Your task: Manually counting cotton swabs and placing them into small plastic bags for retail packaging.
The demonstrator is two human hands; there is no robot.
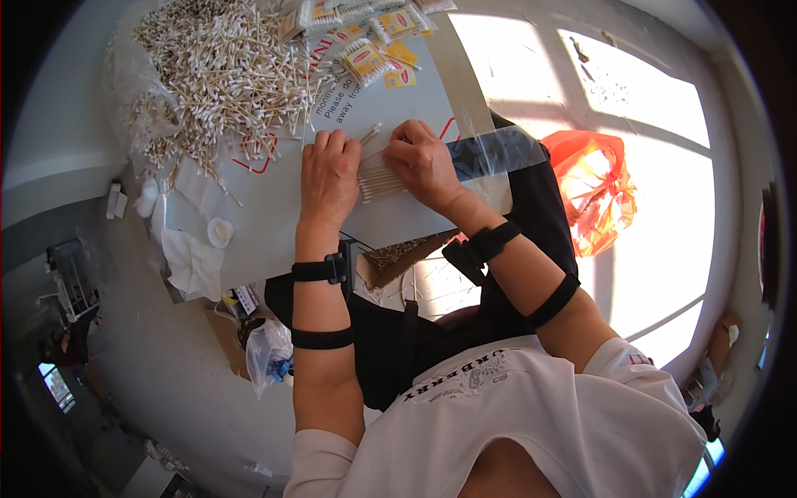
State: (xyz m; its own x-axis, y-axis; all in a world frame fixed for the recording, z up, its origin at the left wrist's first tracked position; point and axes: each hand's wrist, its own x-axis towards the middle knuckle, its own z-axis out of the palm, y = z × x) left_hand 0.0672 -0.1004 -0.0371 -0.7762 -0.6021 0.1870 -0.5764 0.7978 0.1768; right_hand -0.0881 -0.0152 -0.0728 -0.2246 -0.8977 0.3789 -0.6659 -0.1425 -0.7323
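Observation:
My left hand lies palm down on the white table, its fingers pressing the left end of a small row of cotton swabs. My right hand grips the same row from the right, where a clear plastic sleeve lies over the swabs. One or two loose swabs poke out between the fingertips. A big heap of wooden-stick cotton swabs sits at the table's far left.
Several filled swab packets with yellow and red labels lie at the far edge. A crumpled white bag and small round lid rest near the left edge. An orange plastic bag lies on the sunlit floor to the right.

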